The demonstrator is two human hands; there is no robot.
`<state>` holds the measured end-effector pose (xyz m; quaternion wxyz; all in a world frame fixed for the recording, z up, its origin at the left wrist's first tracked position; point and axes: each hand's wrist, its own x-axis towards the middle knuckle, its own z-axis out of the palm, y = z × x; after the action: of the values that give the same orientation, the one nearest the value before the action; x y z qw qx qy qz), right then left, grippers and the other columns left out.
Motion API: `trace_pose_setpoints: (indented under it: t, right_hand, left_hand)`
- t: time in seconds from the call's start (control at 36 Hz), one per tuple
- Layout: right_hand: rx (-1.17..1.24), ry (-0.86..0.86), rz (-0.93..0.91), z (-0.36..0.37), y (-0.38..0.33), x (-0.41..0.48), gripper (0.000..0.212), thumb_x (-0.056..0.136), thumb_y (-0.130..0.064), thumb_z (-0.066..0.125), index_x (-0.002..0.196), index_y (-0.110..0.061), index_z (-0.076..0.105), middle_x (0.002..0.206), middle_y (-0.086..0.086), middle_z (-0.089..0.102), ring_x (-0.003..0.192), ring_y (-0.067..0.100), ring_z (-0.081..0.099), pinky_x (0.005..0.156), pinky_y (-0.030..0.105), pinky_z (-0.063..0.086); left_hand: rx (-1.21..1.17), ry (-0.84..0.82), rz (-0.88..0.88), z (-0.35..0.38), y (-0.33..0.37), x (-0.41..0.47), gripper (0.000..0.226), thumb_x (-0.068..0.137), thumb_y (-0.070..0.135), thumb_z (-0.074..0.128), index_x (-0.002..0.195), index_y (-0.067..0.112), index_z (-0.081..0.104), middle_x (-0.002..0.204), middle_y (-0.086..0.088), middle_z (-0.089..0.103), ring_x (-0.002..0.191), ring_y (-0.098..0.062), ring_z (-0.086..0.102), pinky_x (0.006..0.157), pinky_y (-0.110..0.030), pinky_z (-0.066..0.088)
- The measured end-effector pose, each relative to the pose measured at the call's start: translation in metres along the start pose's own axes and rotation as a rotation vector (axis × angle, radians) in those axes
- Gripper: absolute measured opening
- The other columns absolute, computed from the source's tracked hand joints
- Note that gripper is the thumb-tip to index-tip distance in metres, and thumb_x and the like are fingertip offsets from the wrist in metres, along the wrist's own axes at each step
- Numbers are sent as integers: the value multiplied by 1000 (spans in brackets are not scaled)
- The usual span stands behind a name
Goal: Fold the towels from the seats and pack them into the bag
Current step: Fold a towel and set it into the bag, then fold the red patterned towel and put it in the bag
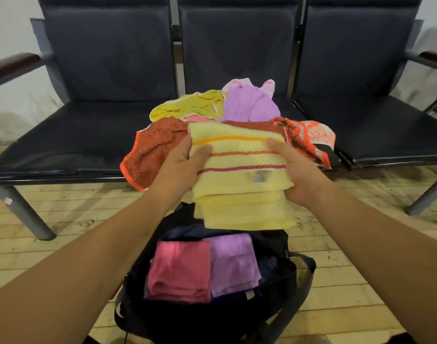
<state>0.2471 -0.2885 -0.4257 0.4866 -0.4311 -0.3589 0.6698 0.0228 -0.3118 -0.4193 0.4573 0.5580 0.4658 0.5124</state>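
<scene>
Yellow towel (239,165) is folded and up at 12 o'clock of the bag (163,319), left hand (185,160) and right hand (294,170) each with a grip clamped on a side. Best play: pinch the layers flat, mind the loose bottom flap, lower toward 6 and slot it at 3 o'clock of the purple towel (233,264)

No readable text anywhere. Small sewn label (259,175) on the pale yellow terry towel with orange and red stripes (237,150): too blurred to read. Small grey tag (249,294) on the folded purple towel (232,264) in the black fabric bag (287,276): illegible. Pale sticker (7,201) on the grey metal bench leg (24,217): illegible. Orange-and-white printed cloth (309,135): dark marks, cannot tell if lettering.
</scene>
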Motion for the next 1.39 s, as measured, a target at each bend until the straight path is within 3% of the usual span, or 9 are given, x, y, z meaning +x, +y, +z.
trace_pose_setpoints:
  t: [0.19,0.36,0.53,0.69,0.75,0.83,1.03,1.22,1.39]
  right_hand:
    - [-133,132,271,-49,103,28,31,94,-1,61,123,-10,65,113,16,74,94,32,73,76,47,62]
    - [-258,247,452,-82,180,44,32,88,-4,72,119,-14,68,108,15,74,99,37,71,86,54,58]
    - [-472,265,584,-106,238,68,11,91,-17,72,102,-17,70,109,11,71,99,28,66,90,44,56]
    - [-647,238,567,-120,276,87,37,96,-13,65,131,-5,61,128,14,64,108,23,60,93,33,50]
    - [-681,281,468,-121,277,91,40,99,-13,60,138,-9,56,120,4,60,106,18,54,86,24,43]
    - [-576,374,433,-124,283,97,37,98,-16,64,134,-16,60,115,-1,64,111,24,60,101,38,49]
    - [-819,343,464,-124,297,87,51,98,-23,61,146,-11,46,132,9,57,116,28,55,87,29,38]
    - [-958,328,533,-125,282,67,27,98,-28,61,77,-13,52,78,5,53,79,25,55,66,34,39]
    - [-1178,207,633,-115,245,45,35,96,-20,59,67,-12,43,66,6,42,59,19,41,55,32,31]
  left_hand:
    - [-49,-88,-425,3,-112,0,35,98,8,57,133,13,55,119,-8,71,97,-19,69,83,-35,57]
    - [172,-111,-701,7,-205,-15,73,91,35,67,154,26,31,134,-1,60,113,-22,63,99,-44,52]
    - [172,-144,-881,22,-269,-23,67,100,30,57,156,20,23,147,-9,44,124,-27,53,105,-39,46]
    - [205,-197,-864,40,-327,-42,40,103,17,51,142,11,47,129,-1,58,113,-17,57,91,-20,47]
    - [230,-144,-828,43,-334,-44,40,103,19,50,142,15,47,135,-1,54,118,-16,52,97,-24,42]
    - [278,32,-762,39,-345,-39,39,103,22,51,141,16,49,130,-6,60,117,-23,57,93,-27,43]
    - [454,-71,-818,40,-351,-35,48,102,24,48,149,17,38,141,-11,53,126,-29,52,101,-30,39]
    - [494,29,-763,37,-330,-57,28,95,24,63,98,-2,72,94,-19,72,92,-32,68,67,-28,44]
    - [780,-297,-846,23,-286,-63,50,99,42,54,130,2,60,132,-20,61,120,-31,58,93,-29,40]
